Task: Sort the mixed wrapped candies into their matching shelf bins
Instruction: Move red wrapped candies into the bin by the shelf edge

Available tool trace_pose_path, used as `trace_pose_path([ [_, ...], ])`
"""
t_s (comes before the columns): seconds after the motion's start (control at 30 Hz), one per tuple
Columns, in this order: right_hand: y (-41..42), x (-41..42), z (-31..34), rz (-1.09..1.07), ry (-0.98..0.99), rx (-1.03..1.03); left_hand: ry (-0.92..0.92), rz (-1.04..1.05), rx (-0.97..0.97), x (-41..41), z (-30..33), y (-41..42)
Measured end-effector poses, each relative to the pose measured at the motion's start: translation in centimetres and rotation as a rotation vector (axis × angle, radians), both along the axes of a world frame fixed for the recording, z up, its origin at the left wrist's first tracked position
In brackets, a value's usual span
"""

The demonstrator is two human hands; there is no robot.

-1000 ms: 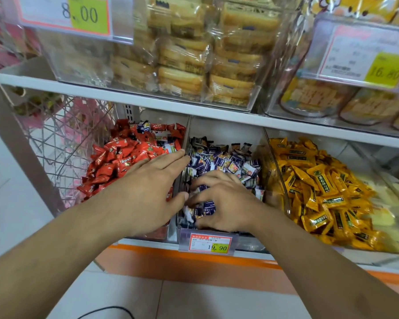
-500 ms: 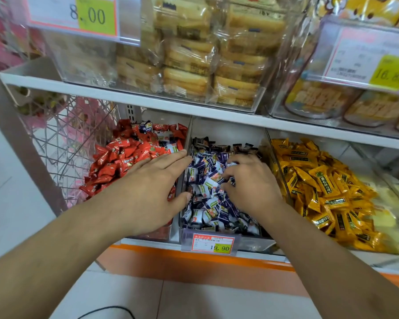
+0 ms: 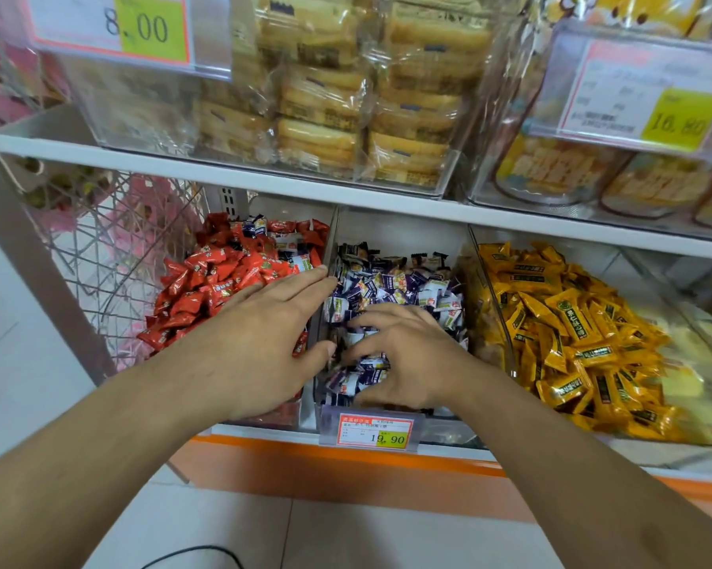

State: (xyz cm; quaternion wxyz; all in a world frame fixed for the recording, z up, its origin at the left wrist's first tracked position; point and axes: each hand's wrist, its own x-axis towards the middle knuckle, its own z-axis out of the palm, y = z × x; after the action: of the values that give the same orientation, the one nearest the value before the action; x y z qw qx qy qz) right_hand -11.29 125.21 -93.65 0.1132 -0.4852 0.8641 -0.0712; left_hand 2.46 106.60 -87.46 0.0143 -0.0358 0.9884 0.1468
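While both forearms reach in from the bottom of the head view, the left hand (image 3: 260, 342) lies flat over the front of the red candies (image 3: 206, 289), its fingers (image 3: 301, 283) straight and together, their tips at the clear divider (image 3: 330, 248) between the red bin and the middle one. It holds nothing that can be seen; the thumb points right, toward the middle bin.

The right hand (image 3: 407, 359) is down in the middle bin (image 3: 440, 435), resting on the purple-and-white candies (image 3: 395, 285). Its fingers (image 3: 370, 320) are bent and spread over the wrappers, pointing left toward the other hand's thumb; whether they pinch a piece cannot be told from above.

A few purple-and-white wrappers (image 3: 301, 262) sit among the red ones at the back of the left bin. To the right, past another clear wall, lies a heap of yellow candies (image 3: 571, 334).

A price tag reading 19.90 (image 3: 375, 432) hangs on the front of the middle bin. On the upper shelf (image 3: 264, 180) stand clear boxes of wrapped pastries (image 3: 346, 104), with tags reading 8.00 (image 3: 112, 26) and 16.80 (image 3: 649, 96).
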Motion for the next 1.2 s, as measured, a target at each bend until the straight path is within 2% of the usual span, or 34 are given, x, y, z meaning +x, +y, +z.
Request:
trace_pose_path([
  [0.53,0.3,-1.3,0.9,-0.297,0.22,-0.031,0.003,-0.008,0.008,0.0,-0.1,-0.4],
  [0.63,0.5,-1.4,1.2,-0.32,0.18,-0.086,-0.011,-0.003,-0.003,0.0,0.0,-0.2],
  [0.8,0.6,-1.2,1.6,-0.395,-0.024,-0.357,-0.033,0.002,-0.003,-0.1,0.2,-0.1],
  [0.87,0.6,-1.1,2.4,-0.415,-0.047,-0.415,-0.035,0.003,-0.003,-0.1,0.3,-0.1],
  [0.93,0.6,-0.9,2.9,-0.419,0.007,-0.375,-0.036,0.004,-0.001,-0.1,0.4,0.0],
  [1.0,0.6,-0.7,3.1,-0.426,0.028,-0.244,-0.034,0.003,-0.002,0.0,0.4,0.1],
  [1.13,0.2,0.6,2.0,-0.454,-0.19,0.074,-0.023,0.007,-0.003,0.0,0.4,0.1],
  [1.2,0.0,0.7,1.6,-0.397,-0.264,0.067,-0.019,0.007,-0.006,0.0,0.3,0.2],
])
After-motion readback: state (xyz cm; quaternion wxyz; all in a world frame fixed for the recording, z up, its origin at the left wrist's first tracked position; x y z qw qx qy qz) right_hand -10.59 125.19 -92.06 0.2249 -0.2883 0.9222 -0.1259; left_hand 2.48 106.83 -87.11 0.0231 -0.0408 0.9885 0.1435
